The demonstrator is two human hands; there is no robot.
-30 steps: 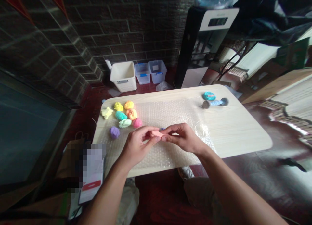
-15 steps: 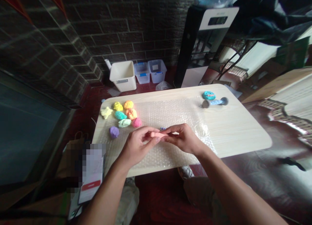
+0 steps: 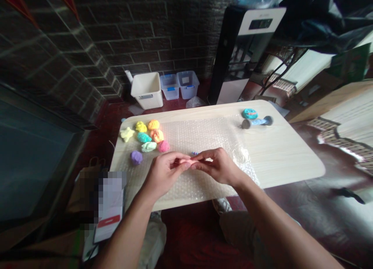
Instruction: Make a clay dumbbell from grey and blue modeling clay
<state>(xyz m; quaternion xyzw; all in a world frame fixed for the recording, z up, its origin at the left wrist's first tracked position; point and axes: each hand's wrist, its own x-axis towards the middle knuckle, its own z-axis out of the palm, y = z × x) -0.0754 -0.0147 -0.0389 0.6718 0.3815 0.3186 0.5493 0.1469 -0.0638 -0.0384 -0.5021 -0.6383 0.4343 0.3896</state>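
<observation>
Where hands [image 3: 164, 174] meet, pink clay [image 3: 186, 161] — pinched between them

Left hand [image 3: 164, 175]: we pinch a soft pink modelling clay strip [image 3: 186, 161] between our fingertips.
Right hand [image 3: 217, 167]: we grip the same strip's opposite end.
Beneath: clear plastic bubble wrap [image 3: 201, 133] on a pale wood-grain table [image 3: 282, 160].

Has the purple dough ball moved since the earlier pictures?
No: the purple dough ball lies as far from the pink dough ball as before.
</observation>
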